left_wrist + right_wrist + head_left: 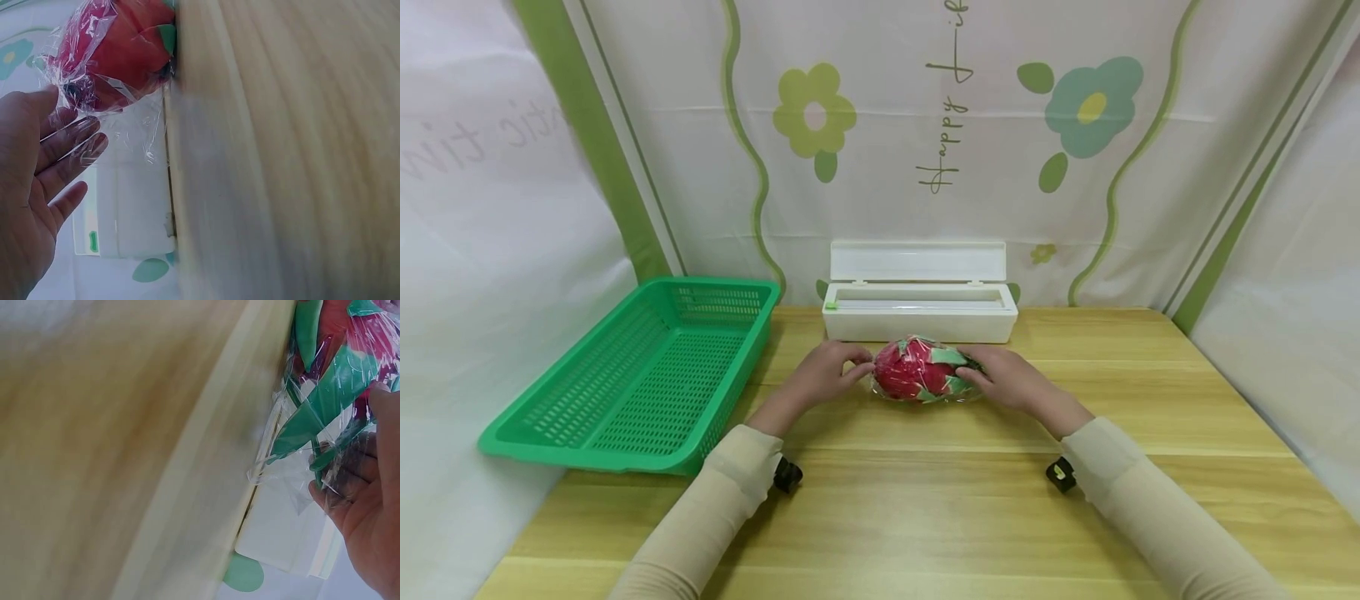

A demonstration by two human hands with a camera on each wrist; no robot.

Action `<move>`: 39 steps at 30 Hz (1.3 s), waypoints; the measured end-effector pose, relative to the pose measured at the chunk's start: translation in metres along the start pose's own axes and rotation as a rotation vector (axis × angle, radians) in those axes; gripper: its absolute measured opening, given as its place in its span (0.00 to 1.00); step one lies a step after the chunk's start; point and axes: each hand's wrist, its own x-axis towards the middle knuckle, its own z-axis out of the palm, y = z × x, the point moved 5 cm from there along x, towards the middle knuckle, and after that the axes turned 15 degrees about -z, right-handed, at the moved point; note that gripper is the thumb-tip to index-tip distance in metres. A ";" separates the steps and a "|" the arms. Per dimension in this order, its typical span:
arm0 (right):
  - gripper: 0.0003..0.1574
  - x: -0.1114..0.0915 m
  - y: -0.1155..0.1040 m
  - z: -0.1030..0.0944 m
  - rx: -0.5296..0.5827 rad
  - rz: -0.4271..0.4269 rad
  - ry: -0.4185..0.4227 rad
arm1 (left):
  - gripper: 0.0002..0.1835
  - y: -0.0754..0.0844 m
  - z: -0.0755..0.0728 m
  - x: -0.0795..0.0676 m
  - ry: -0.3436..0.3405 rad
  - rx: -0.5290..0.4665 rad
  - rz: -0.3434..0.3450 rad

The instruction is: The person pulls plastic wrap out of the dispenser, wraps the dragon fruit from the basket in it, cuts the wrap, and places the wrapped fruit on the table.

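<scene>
A red dragon fruit (pixel 917 369) with green scales, wrapped in clear plastic film, is between the two hands above the wooden table. At its left end, the left hand (pixel 824 371) pinches the loose film between thumb and fingers. Some left fingers (pixel 69 150) show behind the film in the left wrist view. The right hand (pixel 1011 379) holds the leafy right end, its thumb on the near side and its other fingers behind the film. Just behind the fruit stands a white film dispenser box (pixel 920 325), its lid (pixel 917 261) raised.
A green plastic basket (pixel 700 450) stands on the left of the wooden table (pixel 925 508). Printed fabric (pixel 887 192) hangs behind the table and along both sides. A small green piece (pixel 831 306) sits at the left end of the box.
</scene>
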 end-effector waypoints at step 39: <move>0.29 0.000 0.001 0.001 0.018 -0.010 -0.004 | 0.03 -0.012 0.013 0.007 -0.059 -0.464 -0.426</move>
